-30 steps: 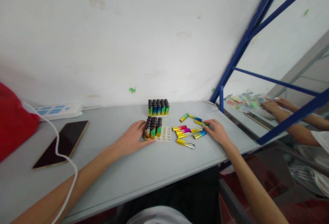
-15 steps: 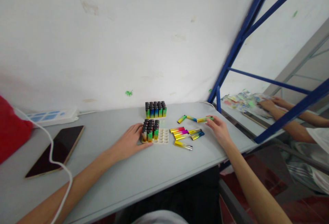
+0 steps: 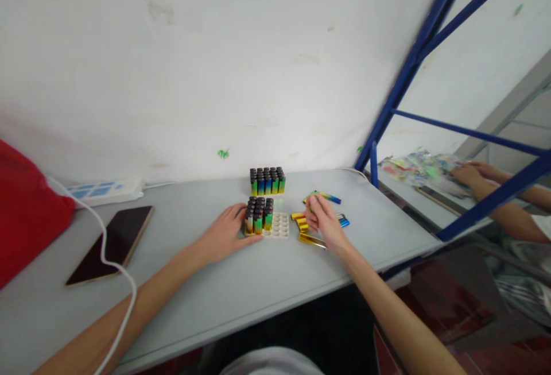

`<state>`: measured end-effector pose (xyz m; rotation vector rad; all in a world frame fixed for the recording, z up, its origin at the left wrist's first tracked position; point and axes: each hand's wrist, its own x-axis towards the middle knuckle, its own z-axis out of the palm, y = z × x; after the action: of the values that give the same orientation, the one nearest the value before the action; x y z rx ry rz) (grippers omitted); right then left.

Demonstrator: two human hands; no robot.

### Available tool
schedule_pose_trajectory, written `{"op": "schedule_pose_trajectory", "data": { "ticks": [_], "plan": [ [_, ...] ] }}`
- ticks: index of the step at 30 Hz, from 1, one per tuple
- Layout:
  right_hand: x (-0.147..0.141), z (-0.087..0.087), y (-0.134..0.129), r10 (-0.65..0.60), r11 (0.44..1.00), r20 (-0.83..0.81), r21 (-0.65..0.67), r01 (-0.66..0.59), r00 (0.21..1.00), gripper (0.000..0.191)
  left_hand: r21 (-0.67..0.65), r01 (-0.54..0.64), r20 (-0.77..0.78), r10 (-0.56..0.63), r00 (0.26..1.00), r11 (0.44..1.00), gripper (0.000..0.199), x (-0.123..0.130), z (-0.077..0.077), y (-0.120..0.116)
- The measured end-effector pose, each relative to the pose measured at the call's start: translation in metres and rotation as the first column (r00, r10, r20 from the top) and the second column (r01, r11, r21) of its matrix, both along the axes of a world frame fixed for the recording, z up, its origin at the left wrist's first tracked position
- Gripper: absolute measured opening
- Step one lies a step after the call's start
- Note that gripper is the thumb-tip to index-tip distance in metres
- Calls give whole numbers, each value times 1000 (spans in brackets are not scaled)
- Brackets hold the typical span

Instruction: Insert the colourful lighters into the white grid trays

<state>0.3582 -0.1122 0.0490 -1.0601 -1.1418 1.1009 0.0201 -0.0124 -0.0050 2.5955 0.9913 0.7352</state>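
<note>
Shiny multicoloured lighters with black tops (image 3: 258, 214) stand upright in the left part of a pale holed tray (image 3: 282, 225). My left hand (image 3: 228, 228) is closed about the tray's left end, thumb along the front edge and fingers behind. Over the loose pieces, my right hand (image 3: 322, 217) has its fingers curled together on a yellow-green lighter, mostly hidden by them. Loose metallic lighters, yellow ones (image 3: 310, 240) and a blue-yellow one (image 3: 329, 197), lie flat beneath and around that hand. Several tray holes on the right show no lighter.
A block of upright lighters (image 3: 267, 182) stands behind the tray near the wall. At left are a phone (image 3: 109, 246), a white cable (image 3: 104, 248), a power strip (image 3: 107, 191) and red cloth (image 3: 30, 208). A blue metal frame (image 3: 396, 85) rises at right, with another person's hands (image 3: 471, 174) beyond.
My right hand has moved left and nearer the tray, carrying the yellow-green lighter away from the table's right side. My left hand stays at the tray. The view has shifted slightly.
</note>
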Motion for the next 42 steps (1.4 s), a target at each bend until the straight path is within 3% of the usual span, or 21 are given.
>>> {"op": "schedule_pose_trajectory", "data": {
  "ticks": [5, 9, 13, 19, 23, 28, 31, 38, 42],
  "plan": [
    [-45, -2, 18, -84, 996, 307, 52, 71, 948, 82, -24, 6, 5, -6, 1000, 1000, 78, 2, 3, -5],
    [-61, 0, 27, -126, 992, 443, 71, 105, 888, 68, -32, 11, 14, -11, 1000, 999, 76, 2, 4, -6],
    [-60, -2, 27, -133, 991, 468, 59, 119, 874, 56, -19, 26, 11, -26, 1000, 999, 75, 3, 4, -7],
    [-52, -12, 19, -88, 996, 388, 60, 70, 918, 65, -13, 15, 1, -15, 1000, 1000, 72, 5, 4, -8],
    [-46, -7, 6, -34, 993, 398, 121, -16, 917, 63, -14, 6, 0, -6, 1000, 1000, 72, 6, 1, -7],
    [-34, 3, -6, -149, 954, 625, 294, -55, 766, 58, -9, -2, 4, 3, 1000, 1000, 75, 6, -1, -6],
    [-31, 1, -7, -122, 961, 714, 260, -99, 689, 62, -6, 1, 2, -1, 1000, 1000, 73, 6, 0, -7],
    [-32, -11, -2, -74, 956, 765, 237, -173, 640, 55, -9, 10, -20, -10, 1000, 1000, 67, 8, 4, -10],
    [-29, -12, 1, -85, 947, 839, 236, -218, 537, 53, -9, 10, -30, -10, 999, 1000, 69, 8, 4, -10]
  ]
}}
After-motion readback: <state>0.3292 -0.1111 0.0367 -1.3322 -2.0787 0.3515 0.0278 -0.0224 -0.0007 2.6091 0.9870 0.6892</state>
